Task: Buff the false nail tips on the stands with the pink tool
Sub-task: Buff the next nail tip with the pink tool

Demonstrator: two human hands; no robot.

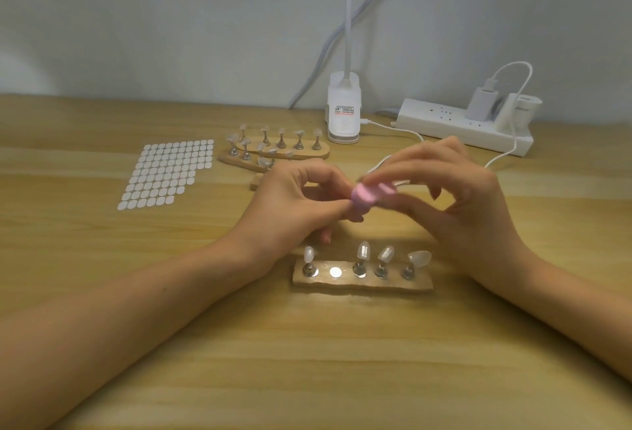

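Note:
My right hand [455, 190] grips the pink tool [367, 195], which is blurred, in the air above the table. My left hand [301, 203] pinches something small against the tool's left end; it is hidden by fingers and blur. Below both hands lies a wooden stand [362, 284] with several clear nail tips on metal pegs, such as one at the left [308, 254] and one at the right [420, 258]. One magnet spot [336, 272] on that stand is bare.
Two more wooden stands [307, 155] with nail tips sit behind my hands. A sheet of white adhesive dots [167, 173] lies at the left. A white clip lamp [343, 111], a power strip [465, 125] and a white cable [506, 152] line the back.

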